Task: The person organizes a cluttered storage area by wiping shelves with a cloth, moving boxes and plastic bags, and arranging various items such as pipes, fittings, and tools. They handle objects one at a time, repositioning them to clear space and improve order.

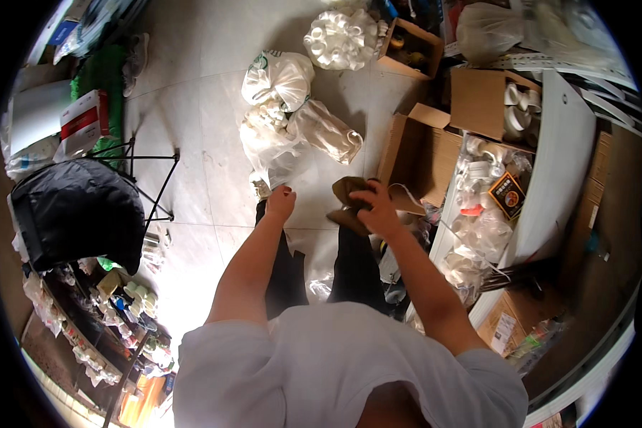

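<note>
My left hand (282,201) hangs over the floor with its fingers curled, at the lower end of a clear plastic bag (275,155). Whether the fingers pinch the bag's edge, I cannot tell. White plastic pipe fittings (267,117) show in that bag. My right hand (377,206) grips an olive-brown item (348,188) that spreads into two rounded flaps; its exact kind is unclear. Just right of this hand stands an open cardboard box (422,160). Beyond my hands lie a tied white plastic bag (278,80) and a long wrapped plastic bundle (326,131).
A bag of white fittings (342,37) and a small carton (411,49) stand farther off. On the right, a shelf holds bagged fittings (479,176) and another box (479,101). To the left is a black folding chair (80,214) with thin metal legs.
</note>
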Available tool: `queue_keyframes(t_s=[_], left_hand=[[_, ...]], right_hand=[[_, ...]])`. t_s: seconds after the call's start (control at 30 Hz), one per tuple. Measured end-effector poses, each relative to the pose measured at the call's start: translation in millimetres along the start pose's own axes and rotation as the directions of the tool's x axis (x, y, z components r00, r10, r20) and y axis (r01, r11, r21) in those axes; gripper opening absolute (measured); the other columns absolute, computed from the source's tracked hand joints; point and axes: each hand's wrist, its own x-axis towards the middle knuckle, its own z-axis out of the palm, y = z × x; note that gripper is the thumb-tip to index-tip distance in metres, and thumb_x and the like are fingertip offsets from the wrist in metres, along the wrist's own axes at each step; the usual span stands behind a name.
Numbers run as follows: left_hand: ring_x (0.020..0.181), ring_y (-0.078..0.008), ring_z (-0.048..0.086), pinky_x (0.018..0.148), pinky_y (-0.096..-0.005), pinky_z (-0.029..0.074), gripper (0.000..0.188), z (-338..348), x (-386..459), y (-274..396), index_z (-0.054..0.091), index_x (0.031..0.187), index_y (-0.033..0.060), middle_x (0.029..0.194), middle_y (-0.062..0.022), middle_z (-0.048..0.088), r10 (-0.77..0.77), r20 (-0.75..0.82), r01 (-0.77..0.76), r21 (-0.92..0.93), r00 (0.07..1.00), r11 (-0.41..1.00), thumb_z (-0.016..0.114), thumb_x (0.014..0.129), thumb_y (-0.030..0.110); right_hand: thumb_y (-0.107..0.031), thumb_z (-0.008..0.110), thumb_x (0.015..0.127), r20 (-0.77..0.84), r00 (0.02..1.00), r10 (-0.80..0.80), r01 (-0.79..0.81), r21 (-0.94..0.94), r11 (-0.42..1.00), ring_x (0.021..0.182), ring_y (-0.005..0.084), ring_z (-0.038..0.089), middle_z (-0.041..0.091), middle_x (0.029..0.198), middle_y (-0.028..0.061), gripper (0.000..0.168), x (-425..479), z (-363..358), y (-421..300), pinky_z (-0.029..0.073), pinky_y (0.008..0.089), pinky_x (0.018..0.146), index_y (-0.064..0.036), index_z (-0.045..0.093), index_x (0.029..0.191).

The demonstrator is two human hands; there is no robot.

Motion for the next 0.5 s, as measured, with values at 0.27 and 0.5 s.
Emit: queue_keyframes(t_s=[0.27, 0.5], left_hand=[[0.093, -0.0266, 0.059, 0.085, -0.0443, 0.041, 0.021, -9.3, 127.3, -41.2, 0.063, 0.097, 0.0119, 0.095, -0.0106, 0.062, 0.206, -0.206, -0.011, 0.682, 0.957, 0.731, 0.055, 0.080, 0.021], [0.078, -0.0227, 0.061, 0.073, -0.0324, 0.046, 0.018, -109.1, 97.5, -32.4, 0.066, 0.089, 0.0053, 0.082, -0.0111, 0.066, 0.244, -0.120, -0.249, -0.033, 0.962, 0.968, 0.054, 0.081, 0.016]], right_hand=[[-0.004, 0.056, 0.064, 0.333, 0.909, 0.251, -0.266, -0.001, 0.964, 0.102, 0.0248, 0.053, 0.029, 0.137, 0.0127, 0.040, -13.3, 111.3, 2.8, 0.047, 0.0297, 0.078, -0.012, 0.063, 0.103], [-0.013, 0.056, 0.062, 0.389, 0.892, 0.231, -0.202, -0.115, 0.973, 0.094, 0.0283, 0.057, 0.061, 0.103, 0.0124, 0.033, -21.3, 120.6, -8.3, 0.045, 0.0350, 0.083, -0.012, 0.066, 0.094]])
